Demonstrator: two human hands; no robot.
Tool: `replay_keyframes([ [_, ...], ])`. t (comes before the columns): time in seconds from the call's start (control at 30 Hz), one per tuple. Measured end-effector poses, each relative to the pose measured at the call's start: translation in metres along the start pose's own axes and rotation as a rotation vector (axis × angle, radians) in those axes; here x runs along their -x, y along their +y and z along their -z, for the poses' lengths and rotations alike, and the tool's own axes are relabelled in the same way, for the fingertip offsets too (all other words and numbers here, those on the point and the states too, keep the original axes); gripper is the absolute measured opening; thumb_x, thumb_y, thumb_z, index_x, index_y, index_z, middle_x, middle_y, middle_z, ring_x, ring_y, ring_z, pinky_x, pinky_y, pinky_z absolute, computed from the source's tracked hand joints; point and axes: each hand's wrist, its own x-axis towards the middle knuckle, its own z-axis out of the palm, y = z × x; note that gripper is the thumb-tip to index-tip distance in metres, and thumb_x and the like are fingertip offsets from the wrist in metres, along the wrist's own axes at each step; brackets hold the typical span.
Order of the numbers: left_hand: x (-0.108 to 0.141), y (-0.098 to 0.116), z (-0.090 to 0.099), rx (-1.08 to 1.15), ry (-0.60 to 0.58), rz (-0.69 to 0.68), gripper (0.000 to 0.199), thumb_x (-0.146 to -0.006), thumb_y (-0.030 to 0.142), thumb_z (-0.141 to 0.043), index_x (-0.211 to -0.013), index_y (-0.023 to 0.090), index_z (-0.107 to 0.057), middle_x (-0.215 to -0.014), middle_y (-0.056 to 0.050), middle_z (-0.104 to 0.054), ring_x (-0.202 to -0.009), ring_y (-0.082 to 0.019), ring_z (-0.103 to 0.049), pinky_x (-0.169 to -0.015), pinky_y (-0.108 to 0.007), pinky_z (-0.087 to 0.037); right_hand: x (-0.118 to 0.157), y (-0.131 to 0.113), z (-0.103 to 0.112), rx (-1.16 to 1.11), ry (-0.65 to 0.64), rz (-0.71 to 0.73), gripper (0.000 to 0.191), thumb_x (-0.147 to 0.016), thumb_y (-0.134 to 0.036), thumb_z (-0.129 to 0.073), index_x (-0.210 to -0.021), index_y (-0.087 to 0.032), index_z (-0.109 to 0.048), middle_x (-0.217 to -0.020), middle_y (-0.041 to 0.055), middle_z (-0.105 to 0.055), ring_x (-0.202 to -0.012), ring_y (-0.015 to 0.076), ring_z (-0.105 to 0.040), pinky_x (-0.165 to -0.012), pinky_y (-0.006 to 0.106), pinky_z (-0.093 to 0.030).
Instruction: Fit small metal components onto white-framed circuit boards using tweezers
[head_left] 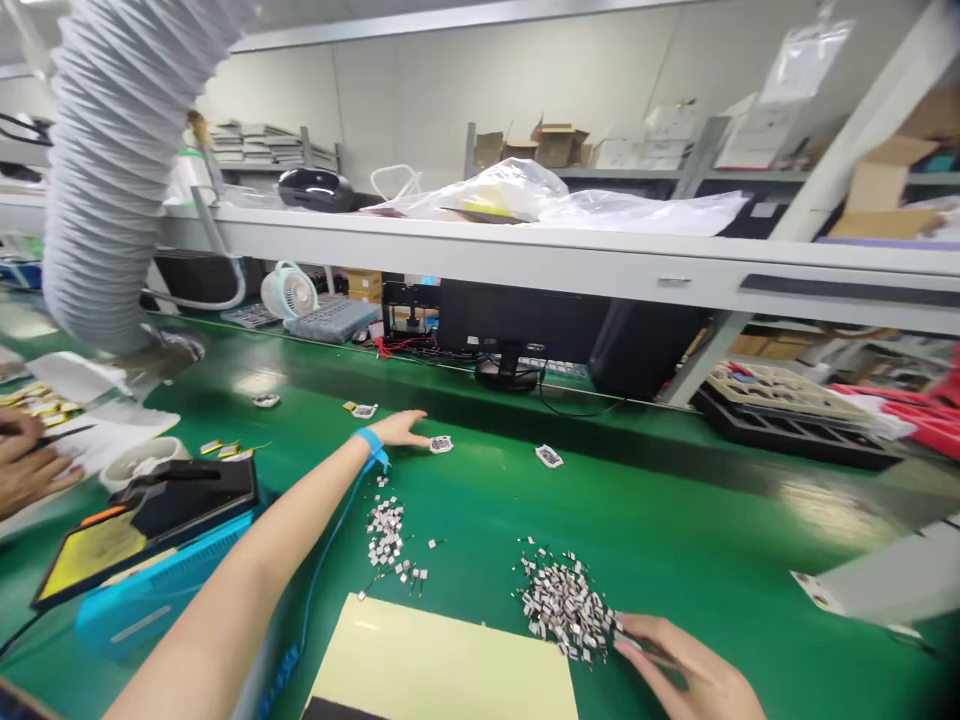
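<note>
your left hand (397,430) lies flat on the green counter (675,530), fingers apart from each other and open, with a small black-and-silver circuit module (441,444) just beside the fingertips and not clearly touched. a second module (549,456) sits further right, well apart from that hand, and a third (364,411) lies beyond your fingers toward the far edge of the counter. a blue wrist strap (367,442) circles your left wrist, and its blue cord (322,590) runs down toward the near edge.

your right hand (690,665) is at the near edge, its fingers (645,632) closed on a slim metal tool (637,645), whose tip sits at the edge of a heap of tiny silver-and-black parts (566,605). what the tip grips, if anything, is too small to tell. a smaller scatter of the same parts (386,535) lies under your left forearm's line, between the heap and the blue tray (157,590). a cream sheet (442,660) lies at the near edge between both hands. to your left, a co-worker's hand (26,462) holds a dark tool near a white cup (139,462).
</note>
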Motion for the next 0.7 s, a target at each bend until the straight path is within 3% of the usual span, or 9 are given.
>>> replay_keyframes([
  [0.17, 0.008, 0.021, -0.041, -0.104, -0.139, -0.047, 0.016, -0.082, 0.027, -0.051, -0.077, 0.014, -0.060, -0.084, -0.004, -0.062, -0.082, -0.013, -0.057, -0.082, -0.034, -0.044, -0.001, 0.014, -0.008, -0.127, 0.008, -0.367, 0.033, -0.081, -0.043, -0.047, -0.078, -0.016, -0.066, -0.080, 0.0041, -0.067, -0.064, 0.0148, -0.065, -0.059, 0.018, -0.054],
  [0.27, 0.009, 0.032, -0.040, -0.164, -0.144, -0.051, 0.015, -0.073, 0.024, -0.062, -0.081, 0.011, -0.060, -0.087, -0.005, -0.063, -0.088, -0.018, -0.058, -0.086, -0.038, -0.042, -0.007, 0.015, -0.006, -0.200, 0.080, -0.519, 0.038, -0.076, -0.049, -0.050, -0.068, -0.016, -0.067, -0.077, 0.0070, -0.067, -0.067, 0.0202, -0.065, -0.063, 0.029, -0.055],
  [0.33, 0.010, 0.047, -0.034, -0.181, -0.129, -0.068, 0.032, -0.061, 0.020, -0.071, -0.088, 0.008, -0.059, -0.087, -0.008, -0.064, -0.090, -0.024, -0.058, -0.087, -0.039, -0.041, -0.016, 0.012, 0.001, -0.238, 0.146, -0.574, 0.037, -0.074, -0.049, -0.053, -0.069, -0.015, -0.066, -0.079, 0.0092, -0.066, -0.073, 0.0229, -0.064, -0.068, 0.034, -0.054],
  [0.4, 0.020, 0.073, -0.028, -0.175, -0.114, -0.101, 0.050, -0.057, 0.020, -0.071, -0.103, 0.007, -0.055, -0.090, -0.009, -0.064, -0.090, -0.025, -0.059, -0.086, -0.037, -0.043, -0.032, 0.003, 0.014, -0.277, 0.165, -0.596, 0.031, -0.073, -0.045, -0.056, -0.074, -0.015, -0.065, -0.083, 0.0088, -0.066, -0.077, 0.0221, -0.063, -0.072, 0.035, -0.053],
  [0.5, 0.058, 0.126, -0.020, -0.091, -0.122, -0.232, 0.062, -0.065, 0.029, -0.065, -0.121, 0.014, -0.042, -0.103, -0.006, -0.061, -0.091, -0.018, -0.059, -0.084, -0.030, -0.046, -0.071, -0.026, 0.041, -0.542, 0.209, -0.546, 0.019, -0.069, -0.033, -0.064, -0.079, -0.017, -0.062, -0.085, 0.0066, -0.066, -0.079, 0.0196, -0.063, -0.071, 0.031, -0.053],
  [0.57, 0.096, 0.159, -0.016, 0.035, -0.097, -0.418, 0.059, -0.068, 0.026, -0.062, -0.122, 0.016, -0.041, -0.107, -0.006, -0.060, -0.095, -0.018, -0.058, -0.087, -0.030, -0.046, -0.099, -0.052, 0.057, -0.665, 0.296, -0.425, 0.014, -0.067, -0.024, -0.068, -0.079, -0.020, -0.062, -0.084, 0.0031, -0.066, -0.078, 0.0166, -0.062, -0.071, 0.028, -0.053],
  [0.63, 0.133, 0.183, -0.011, 0.055, -0.051, -0.521, 0.056, -0.071, 0.019, -0.059, -0.123, 0.020, -0.040, -0.111, -0.005, -0.058, -0.098, -0.017, -0.057, -0.087, -0.029, -0.046, -0.125, -0.079, 0.065, -0.759, 0.394, -0.266, 0.013, -0.066, -0.016, -0.069, -0.076, -0.023, -0.063, -0.082, 0.0010, -0.064, -0.079, 0.0151, -0.061, -0.069, 0.026, -0.053],
  [0.7, 0.162, 0.196, -0.006, 0.040, -0.004, -0.576, 0.059, -0.070, 0.014, -0.058, -0.125, 0.023, -0.037, -0.111, -0.003, -0.057, -0.098, -0.017, -0.056, -0.087, -0.028, -0.046, -0.143, -0.100, 0.064, -0.850, 0.390, -0.119, 0.018, -0.065, -0.014, -0.070, -0.079, -0.024, -0.064, -0.082, 0.0006, -0.062, -0.078, 0.0147, -0.059, -0.067, 0.025, -0.052],
])
